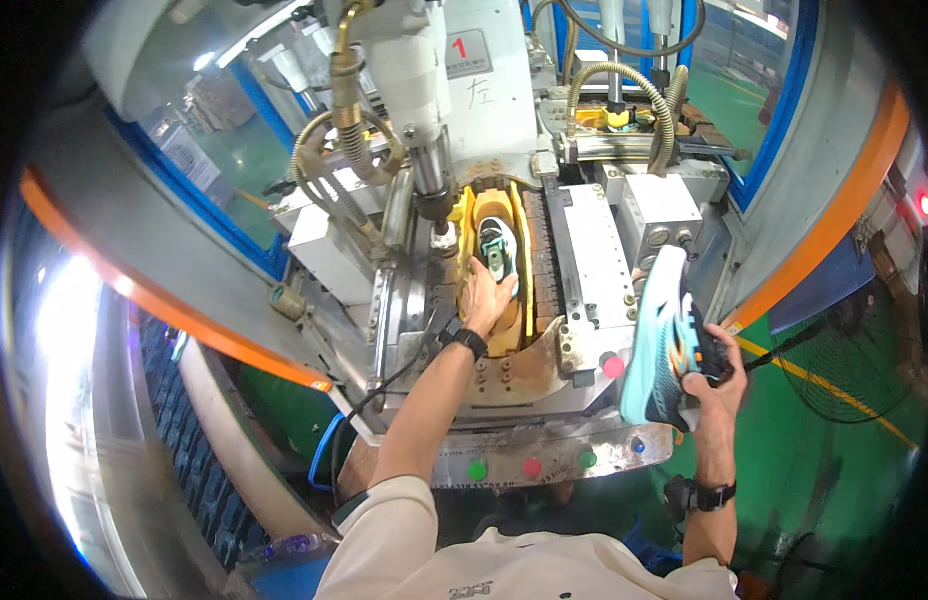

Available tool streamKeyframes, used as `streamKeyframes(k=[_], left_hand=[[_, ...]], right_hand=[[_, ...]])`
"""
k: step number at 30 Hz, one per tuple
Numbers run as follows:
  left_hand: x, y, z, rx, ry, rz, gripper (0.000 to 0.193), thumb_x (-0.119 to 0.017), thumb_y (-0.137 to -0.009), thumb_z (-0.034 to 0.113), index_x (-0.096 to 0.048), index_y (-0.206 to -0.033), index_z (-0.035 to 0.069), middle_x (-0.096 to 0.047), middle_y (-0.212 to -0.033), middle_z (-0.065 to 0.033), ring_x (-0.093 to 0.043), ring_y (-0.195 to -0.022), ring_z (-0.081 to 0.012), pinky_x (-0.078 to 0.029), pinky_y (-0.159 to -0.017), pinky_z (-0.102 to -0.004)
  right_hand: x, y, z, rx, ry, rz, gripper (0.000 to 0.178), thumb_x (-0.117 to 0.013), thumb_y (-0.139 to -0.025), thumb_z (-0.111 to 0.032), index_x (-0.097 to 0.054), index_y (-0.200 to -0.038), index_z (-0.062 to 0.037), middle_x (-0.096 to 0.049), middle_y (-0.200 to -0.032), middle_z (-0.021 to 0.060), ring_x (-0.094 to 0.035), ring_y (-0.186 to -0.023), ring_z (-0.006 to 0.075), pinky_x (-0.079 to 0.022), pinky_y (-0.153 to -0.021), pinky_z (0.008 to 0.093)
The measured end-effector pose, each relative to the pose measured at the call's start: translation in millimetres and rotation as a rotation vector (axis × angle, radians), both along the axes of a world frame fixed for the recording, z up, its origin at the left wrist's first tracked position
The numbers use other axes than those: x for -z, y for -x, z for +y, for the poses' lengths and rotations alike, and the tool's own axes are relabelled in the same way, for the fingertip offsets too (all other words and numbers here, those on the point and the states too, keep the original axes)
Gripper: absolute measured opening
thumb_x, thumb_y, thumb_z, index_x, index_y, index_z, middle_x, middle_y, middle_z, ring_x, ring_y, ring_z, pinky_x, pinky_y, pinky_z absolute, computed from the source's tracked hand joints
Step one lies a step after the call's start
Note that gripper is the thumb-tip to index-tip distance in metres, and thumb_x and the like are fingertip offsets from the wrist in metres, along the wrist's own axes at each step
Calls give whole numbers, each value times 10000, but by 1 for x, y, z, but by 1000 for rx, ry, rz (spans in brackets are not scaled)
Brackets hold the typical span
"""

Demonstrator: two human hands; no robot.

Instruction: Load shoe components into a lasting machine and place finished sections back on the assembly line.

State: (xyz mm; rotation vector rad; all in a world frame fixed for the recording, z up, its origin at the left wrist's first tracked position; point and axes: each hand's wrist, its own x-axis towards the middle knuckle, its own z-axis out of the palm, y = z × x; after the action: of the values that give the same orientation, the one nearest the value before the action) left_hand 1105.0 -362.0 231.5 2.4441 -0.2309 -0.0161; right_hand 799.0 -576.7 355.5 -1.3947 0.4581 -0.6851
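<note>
A running shoe (665, 350) in the right hand (722, 385), another shoe (497, 250) in the press cavity (504, 343) at the left hand (487, 300).

The raised shoe is tilted steeply beside the press (596, 270), pale sole turned left, with an aqua midsole, dark mesh upper and orange accents; the right fingers wrap its black upper, thumb on the near side. The other, black, white and aqua, lies opening upward between yellow walls (528, 270); the left fingers spread about its near end, whether gripping I cannot tell. Coloured buttons (477, 470) line the front panel (624, 447); a black fan (849, 360) stands on the green floor (784, 460) at right.
</note>
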Motion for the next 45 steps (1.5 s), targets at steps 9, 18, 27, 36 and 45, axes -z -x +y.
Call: streamKeyframes(k=[9,18,27,36,45], left_hand=[[17,-57,4,-238,227,230,636,-732,-725,111,-485,-1282,-75,-648,-1135,-272,-634,-1060,-409,-493,-954,-444],[-88,145,157,-61,1245,834,374,-707,-858,71,-589,-1203,-14,-665,-1091,-87,-672,-939,-201,-578,-780,-352],[-108,321,284,-564,1136,390,629,-675,-778,71,-470,-1369,2,-619,-1192,-99,-626,-1075,-216,-503,-942,-352],[-70,445,256,-1142,1040,144,493,-686,-839,15,-531,-1306,-21,-627,-1192,-84,-618,-1012,-192,-499,-888,-328],[-30,517,198,-1154,1448,283,512,-741,-855,66,-510,-1274,-115,-641,-1178,-145,-643,-1046,-202,-533,-926,-345]], right_hand=[[-7,-66,-32,171,278,99,581,-633,-669,-12,-587,-1248,9,-638,-1123,74,-606,-997,155,-480,-914,284],[-17,-324,16,-450,707,707,639,-807,-593,-196,-623,-1159,37,-666,-1080,222,-664,-977,299,-532,-857,376],[149,-402,138,-147,1067,644,442,-685,-755,-159,-535,-1120,38,-673,-1007,280,-678,-964,412,-552,-833,469],[107,-270,190,-320,1129,-162,535,-663,-834,-93,-485,-1329,1,-614,-1179,199,-612,-1110,371,-515,-896,481],[279,-53,278,-1162,1022,-156,200,-657,-792,-69,-629,-989,-61,-606,-1010,151,-593,-976,378,-495,-809,466]])
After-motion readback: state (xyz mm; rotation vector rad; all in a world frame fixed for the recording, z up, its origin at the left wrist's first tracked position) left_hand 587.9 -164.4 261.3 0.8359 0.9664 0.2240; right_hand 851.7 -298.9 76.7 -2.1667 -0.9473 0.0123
